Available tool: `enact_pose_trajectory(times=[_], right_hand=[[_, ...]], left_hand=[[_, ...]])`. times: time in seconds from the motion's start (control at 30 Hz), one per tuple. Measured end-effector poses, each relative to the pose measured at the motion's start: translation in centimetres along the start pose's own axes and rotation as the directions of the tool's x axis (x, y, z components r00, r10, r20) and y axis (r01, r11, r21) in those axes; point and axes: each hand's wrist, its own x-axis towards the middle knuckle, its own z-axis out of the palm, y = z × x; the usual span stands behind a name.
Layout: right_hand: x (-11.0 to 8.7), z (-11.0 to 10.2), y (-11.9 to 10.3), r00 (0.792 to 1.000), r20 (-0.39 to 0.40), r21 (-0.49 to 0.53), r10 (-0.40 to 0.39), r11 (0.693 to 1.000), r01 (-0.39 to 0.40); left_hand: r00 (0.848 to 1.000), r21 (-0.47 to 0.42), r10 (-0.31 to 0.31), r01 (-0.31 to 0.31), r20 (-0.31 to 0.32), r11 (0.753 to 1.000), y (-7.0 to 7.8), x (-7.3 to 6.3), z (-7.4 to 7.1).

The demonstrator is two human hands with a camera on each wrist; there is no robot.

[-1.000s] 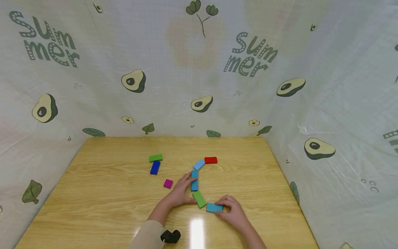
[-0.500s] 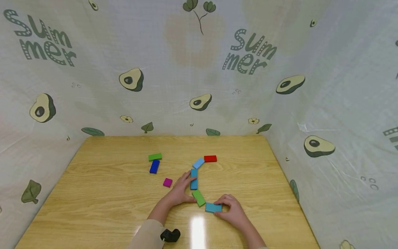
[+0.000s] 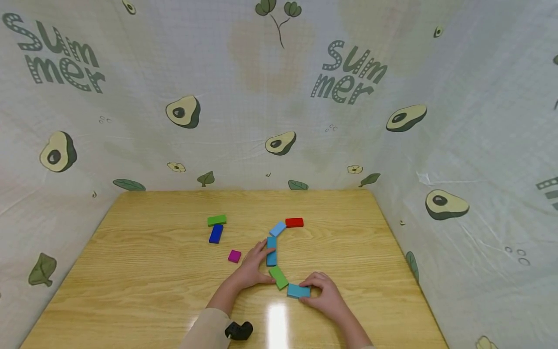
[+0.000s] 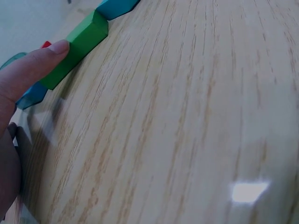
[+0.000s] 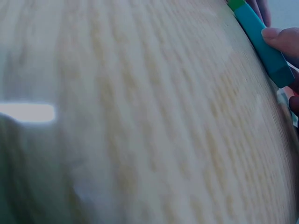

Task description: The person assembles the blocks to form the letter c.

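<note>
In the head view my right hand (image 3: pixel 321 293) pinches a light-blue block (image 3: pixel 298 291) between thumb and fingers, lying flat on the table. Its left end meets a corner of a green block (image 3: pixel 278 277). My left hand (image 3: pixel 252 269) spreads along the row's left side, thumb against that green block and fingertips at a longer blue block (image 3: pixel 271 259). Seen from the left wrist, the thumb (image 4: pixel 51 50) presses the green block's side. Beyond them the curved row continues with a pale-blue block (image 3: pixel 277 229) and a red block (image 3: pixel 294 222).
Left of the row lie a magenta block (image 3: pixel 234 256), a dark-blue block (image 3: pixel 215 234) and another green block (image 3: pixel 216 220). A printed cloth (image 3: pixel 235 160) rises behind the wooden table (image 3: pixel 152 261) and along its sides. A black device (image 3: pixel 239 331) sits at my left sleeve.
My right hand has slid the light-blue block slightly left, closing the small gap to the green block. The left hand stays in place; the head view has shifted slightly.
</note>
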Motion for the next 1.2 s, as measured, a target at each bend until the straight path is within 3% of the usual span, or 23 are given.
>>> enact_pose_trajectory(times=[1.2], right_hand=[[-0.02, -0.05, 0.21, 1.0, -0.005, 0.003, -0.02, 1.0, 0.02]], left_hand=[[1.0, 0.049, 0.002, -0.001, -0.021, 0.999, 0.15, 0.02, 0.22]])
